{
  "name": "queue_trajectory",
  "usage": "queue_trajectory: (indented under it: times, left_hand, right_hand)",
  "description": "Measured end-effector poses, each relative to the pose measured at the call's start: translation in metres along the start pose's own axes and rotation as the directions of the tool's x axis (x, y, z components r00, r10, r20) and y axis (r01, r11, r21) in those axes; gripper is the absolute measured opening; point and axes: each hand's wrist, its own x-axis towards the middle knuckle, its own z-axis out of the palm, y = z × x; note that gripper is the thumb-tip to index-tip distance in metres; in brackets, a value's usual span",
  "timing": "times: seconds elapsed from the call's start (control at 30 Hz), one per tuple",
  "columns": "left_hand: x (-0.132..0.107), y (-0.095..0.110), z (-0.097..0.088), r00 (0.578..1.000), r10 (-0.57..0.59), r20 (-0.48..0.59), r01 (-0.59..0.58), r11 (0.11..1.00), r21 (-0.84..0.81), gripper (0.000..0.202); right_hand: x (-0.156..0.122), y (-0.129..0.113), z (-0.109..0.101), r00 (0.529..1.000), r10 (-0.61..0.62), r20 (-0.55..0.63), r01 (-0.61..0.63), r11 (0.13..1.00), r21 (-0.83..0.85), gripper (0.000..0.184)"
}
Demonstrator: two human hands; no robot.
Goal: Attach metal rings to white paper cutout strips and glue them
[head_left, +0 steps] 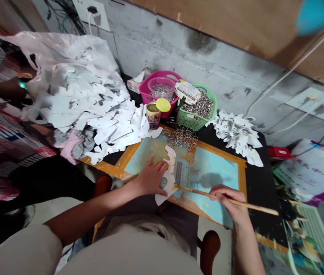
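Observation:
My left hand lies on a white cut-out piece with wavy edges, its fingers spread and pressing it to the table near the front edge. A small round mark shows on the piece between thumb and fingers. In my right hand is a thin paintbrush with a long wooden handle, gripped between thumb and fingers. The brush tip touches the right edge of the piece, where yellowish stuff shows. Beneath lies a light blue sheet bordered with brown tape. Many metal rings or hooks lie just beyond the piece.
A heap of white cut-outs spills from a plastic bag at left. An open tin, pink basket and green basket of metal parts stand behind. More cut-outs lie right. Another person is at far left.

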Motion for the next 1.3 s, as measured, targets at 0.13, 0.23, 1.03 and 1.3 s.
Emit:
queue_trajectory:
  times: [0.13,0.23,1.03,1.3]
  left_hand:
    - [0.000,-0.001,0.001,1.000,0.000,0.005,0.000,1.000,-0.003,0.099]
    - [0.000,0.000,0.000,1.000,-0.001,0.013,0.001,1.000,-0.004,0.096]
    - [-0.001,0.000,-0.002,0.999,-0.015,0.033,0.015,1.000,0.002,0.102]
    - [0.000,0.000,-0.001,0.999,-0.023,0.044,0.023,1.000,0.002,0.104]
  right_hand:
    - [0.001,-0.001,0.004,0.996,0.004,0.086,-0.003,1.000,-0.015,0.023]
    - [0.005,-0.003,0.011,0.999,0.002,0.055,0.000,0.999,-0.048,0.024]
    - [0.021,0.024,0.023,0.987,0.149,-0.060,-0.133,0.968,0.213,0.015]
    - [0.043,0.021,0.042,0.947,0.077,-0.310,0.013,0.961,0.277,0.014]
